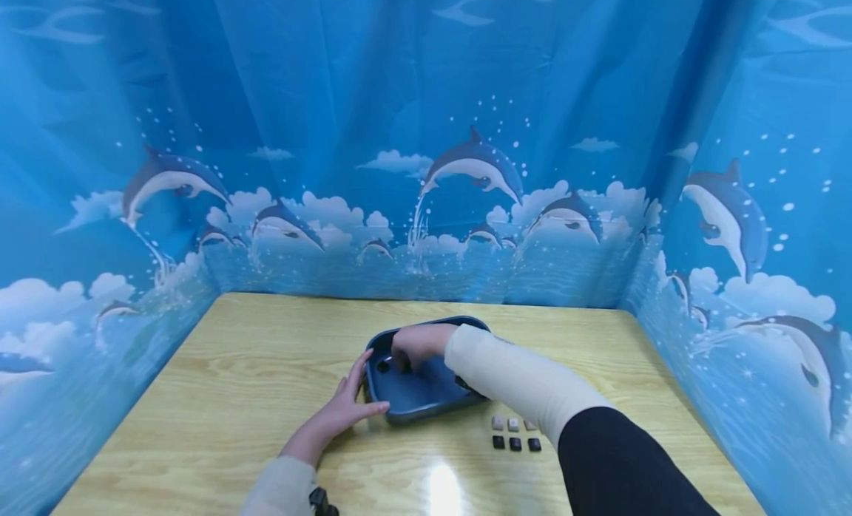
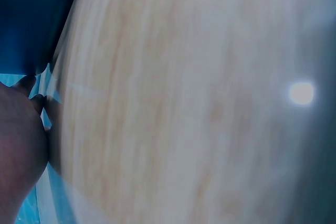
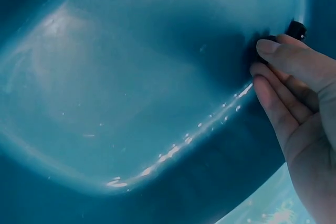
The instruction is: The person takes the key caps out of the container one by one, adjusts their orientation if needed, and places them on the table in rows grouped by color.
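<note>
A dark blue tray (image 1: pixel 419 394) with rounded corners rests on the wooden table. My left hand (image 1: pixel 342 411) is at its left end, thumb and fingers spread along the rim; in the left wrist view that hand (image 2: pixel 21 145) lies beside the tray wall (image 2: pixel 37 19). Inside the tray, my right hand (image 1: pixel 418 343) reaches down near the left end. Seen from the right wrist, the right hand (image 3: pixel 299 93) pinches a small black keycap (image 3: pixel 266 47) between thumb and fingers, partly hidden by them. Another black keycap (image 3: pixel 297 30) lies just beyond the fingertips.
In front of the tray, to the right, small keycaps stand in two rows: light ones (image 1: pixel 512 424) behind, black ones (image 1: pixel 515 444) nearer. My right forearm (image 1: pixel 526 375) overlaps them at the right. A blue dolphin-print curtain (image 1: pixel 373 131) surrounds the table (image 1: pixel 266 353).
</note>
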`<state>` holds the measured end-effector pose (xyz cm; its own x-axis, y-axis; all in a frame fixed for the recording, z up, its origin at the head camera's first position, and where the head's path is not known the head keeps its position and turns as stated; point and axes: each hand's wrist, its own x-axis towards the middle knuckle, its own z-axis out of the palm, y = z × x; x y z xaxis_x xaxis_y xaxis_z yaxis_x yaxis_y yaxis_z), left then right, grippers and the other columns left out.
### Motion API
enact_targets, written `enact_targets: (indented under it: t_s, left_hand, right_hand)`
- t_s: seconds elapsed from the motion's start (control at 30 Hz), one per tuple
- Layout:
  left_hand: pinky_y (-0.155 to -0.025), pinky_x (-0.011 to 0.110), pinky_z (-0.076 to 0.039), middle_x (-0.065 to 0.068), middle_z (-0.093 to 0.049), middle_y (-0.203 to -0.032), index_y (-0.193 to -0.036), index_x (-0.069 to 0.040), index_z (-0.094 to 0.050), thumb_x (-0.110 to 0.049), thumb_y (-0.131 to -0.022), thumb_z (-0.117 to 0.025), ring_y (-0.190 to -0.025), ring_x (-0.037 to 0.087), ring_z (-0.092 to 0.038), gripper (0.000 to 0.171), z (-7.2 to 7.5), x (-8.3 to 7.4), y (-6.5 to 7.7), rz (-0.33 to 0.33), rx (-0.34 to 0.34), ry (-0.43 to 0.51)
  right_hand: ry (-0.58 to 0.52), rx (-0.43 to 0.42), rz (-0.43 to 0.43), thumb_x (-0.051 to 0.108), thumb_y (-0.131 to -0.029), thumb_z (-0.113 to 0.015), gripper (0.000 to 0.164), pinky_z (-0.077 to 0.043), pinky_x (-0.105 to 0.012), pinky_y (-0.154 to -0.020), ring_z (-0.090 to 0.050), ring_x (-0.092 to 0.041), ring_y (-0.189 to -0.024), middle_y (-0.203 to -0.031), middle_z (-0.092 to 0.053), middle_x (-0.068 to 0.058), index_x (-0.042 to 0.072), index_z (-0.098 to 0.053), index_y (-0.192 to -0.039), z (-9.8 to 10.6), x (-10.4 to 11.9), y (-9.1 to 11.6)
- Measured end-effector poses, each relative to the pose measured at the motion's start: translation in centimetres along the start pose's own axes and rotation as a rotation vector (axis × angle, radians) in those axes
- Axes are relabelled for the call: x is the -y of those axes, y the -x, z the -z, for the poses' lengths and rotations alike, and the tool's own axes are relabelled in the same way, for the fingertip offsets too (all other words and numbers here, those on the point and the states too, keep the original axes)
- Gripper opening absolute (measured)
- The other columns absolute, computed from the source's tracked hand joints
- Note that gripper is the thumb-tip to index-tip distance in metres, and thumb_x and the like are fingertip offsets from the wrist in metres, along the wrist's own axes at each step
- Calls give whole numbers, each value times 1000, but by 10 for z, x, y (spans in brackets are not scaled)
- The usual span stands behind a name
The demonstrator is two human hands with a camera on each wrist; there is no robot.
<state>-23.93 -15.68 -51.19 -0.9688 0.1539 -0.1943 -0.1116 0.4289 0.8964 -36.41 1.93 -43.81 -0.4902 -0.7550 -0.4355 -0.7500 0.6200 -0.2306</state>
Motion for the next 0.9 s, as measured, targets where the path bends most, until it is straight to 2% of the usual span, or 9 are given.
enact_targets:
  t_s: [0.33,0.5,0.7,0.9]
  left_hand:
    - [-112,63,-11,21,-14,-160,-156,-37,-7,-43,-78,-81,-144,44,-13,107,-3,-1,0,-21,8,-1]
    - [-112,63,-11,22,-13,-160,-156,-36,-6,-43,-78,-81,-144,44,-13,108,-3,-1,1,-18,10,-7]
    - [-111,65,-9,23,-13,-159,-156,-35,-6,-41,-79,-80,-144,45,-13,107,1,-2,2,-32,16,-12]
    - [-110,66,-7,25,-11,-159,-157,-31,-3,-34,-82,-79,-143,45,-14,106,3,-4,3,-57,23,-27]
  right_hand:
    - [-9,-9,31,0,-82,-76,23,-52,-23,-69,-61,-6,-80,-89,-65,10,18,-73,-97,3,-11,18]
    - [-30,-33,51,3,-84,-75,21,-52,-22,-70,-61,-4,-82,-92,-66,10,16,-75,-101,5,-15,33]
    - [-33,-70,28,2,-86,-72,25,-53,-21,-74,-64,-7,-92,-102,-70,6,12,-75,-109,7,-20,54]
    - [-10,-93,19,0,-87,-70,25,-52,-20,-76,-62,-10,-93,-103,-64,3,7,-74,-111,7,-24,76]
